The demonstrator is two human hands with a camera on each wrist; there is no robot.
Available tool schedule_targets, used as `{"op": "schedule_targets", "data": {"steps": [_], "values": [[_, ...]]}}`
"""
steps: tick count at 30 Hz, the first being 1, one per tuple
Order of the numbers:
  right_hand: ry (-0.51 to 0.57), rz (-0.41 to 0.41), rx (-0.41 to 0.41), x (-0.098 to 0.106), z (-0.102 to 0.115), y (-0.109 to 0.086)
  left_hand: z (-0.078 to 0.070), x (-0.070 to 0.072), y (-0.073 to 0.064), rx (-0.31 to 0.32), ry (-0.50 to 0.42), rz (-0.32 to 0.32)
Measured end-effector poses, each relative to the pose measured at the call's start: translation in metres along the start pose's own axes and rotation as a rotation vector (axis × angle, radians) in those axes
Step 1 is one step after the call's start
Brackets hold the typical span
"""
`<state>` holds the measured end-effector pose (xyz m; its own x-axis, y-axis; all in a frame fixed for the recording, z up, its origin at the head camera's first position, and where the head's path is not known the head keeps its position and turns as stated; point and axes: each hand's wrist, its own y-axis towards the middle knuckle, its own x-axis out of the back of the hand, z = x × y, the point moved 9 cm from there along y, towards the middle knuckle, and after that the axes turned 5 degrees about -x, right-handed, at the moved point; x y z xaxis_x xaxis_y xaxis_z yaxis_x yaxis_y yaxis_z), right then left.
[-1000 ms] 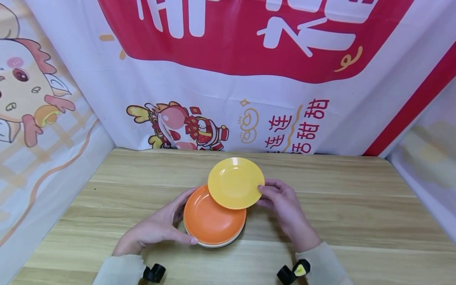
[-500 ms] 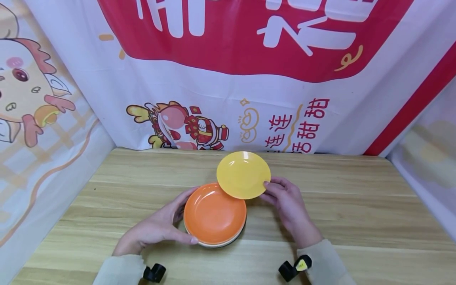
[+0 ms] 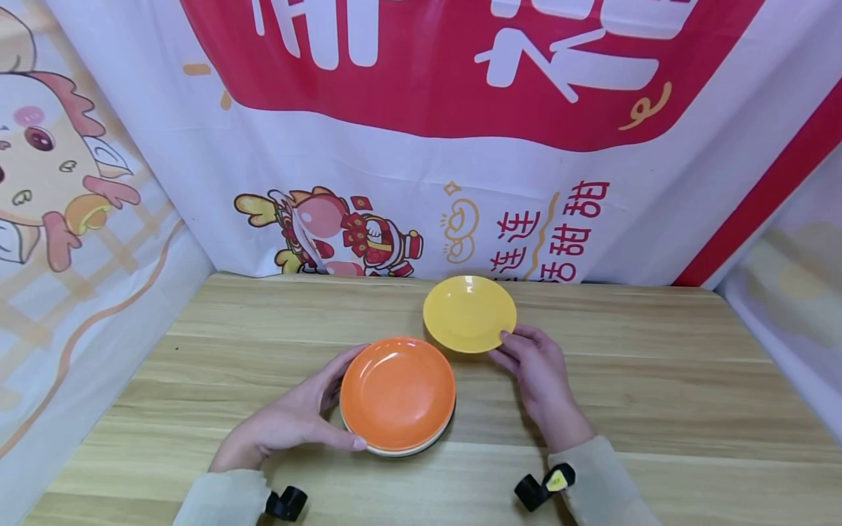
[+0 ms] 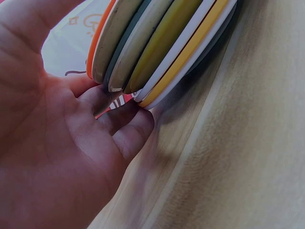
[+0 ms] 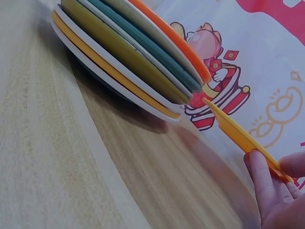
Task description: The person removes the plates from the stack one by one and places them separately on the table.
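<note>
A stack of plates stands at the middle of the table, topped by an orange plate (image 3: pixel 397 393). Both wrist views show the layered rims of the plate stack (image 4: pixel 164 47) in orange, cream, green, olive, white and yellow. Around the stack's left side curves my left hand (image 3: pixel 296 415), thumb at the front of the rim and fingers touching behind. My right hand (image 3: pixel 539 376) pinches the right edge of a small yellow plate (image 3: pixel 470 314) between thumb and fingers. Seen edge-on in the right wrist view, the yellow plate (image 5: pixel 240 138) is off the stack and tilted.
The wooden table (image 3: pixel 658 394) extends to both sides of the stack. A printed white and red cloth (image 3: pixel 421 168) hangs along its back edge, with more cloth at the left and right sides. Each wrist wears a small black camera (image 3: pixel 286 504).
The right hand has carried the yellow plate rightward and back, so it no longer overlaps the orange plate in the head view. The left hand has stayed at the stack.
</note>
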<state>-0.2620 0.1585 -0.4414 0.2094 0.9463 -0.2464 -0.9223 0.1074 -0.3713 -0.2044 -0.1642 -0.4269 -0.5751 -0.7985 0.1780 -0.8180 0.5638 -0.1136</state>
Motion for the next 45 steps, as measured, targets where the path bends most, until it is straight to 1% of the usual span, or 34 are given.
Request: {"op": "schedule_targets", "data": {"steps": [7, 18, 29, 33, 37, 42, 45], "values": [[-0.015, -0.008, -0.023, 0.001, -0.005, 0.004, 0.000, 0.000, 0.000, -0.014, -0.009, 0.002], [-0.030, -0.005, -0.040, 0.002, -0.009, 0.007, 0.001, 0.000, 0.000, 0.018, -0.017, 0.003], [-0.091, 0.009, -0.060, 0.000, -0.011, 0.007, 0.001, -0.001, 0.000, 0.018, -0.018, 0.001], [-0.125, 0.015, -0.066, -0.001, -0.012, 0.007, 0.001, -0.001, 0.000, 0.018, -0.022, 0.002], [-0.187, 0.014, -0.061, -0.001, -0.011, 0.007, 0.002, 0.000, 0.000, 0.026, -0.018, -0.005], [-0.276, -0.008, -0.048, -0.001, -0.009, 0.005, 0.003, 0.000, 0.001, 0.031, -0.020, -0.012], [-0.304, -0.024, -0.049, 0.000, -0.008, 0.003, 0.003, 0.000, 0.001, 0.028, -0.020, -0.010]]}}
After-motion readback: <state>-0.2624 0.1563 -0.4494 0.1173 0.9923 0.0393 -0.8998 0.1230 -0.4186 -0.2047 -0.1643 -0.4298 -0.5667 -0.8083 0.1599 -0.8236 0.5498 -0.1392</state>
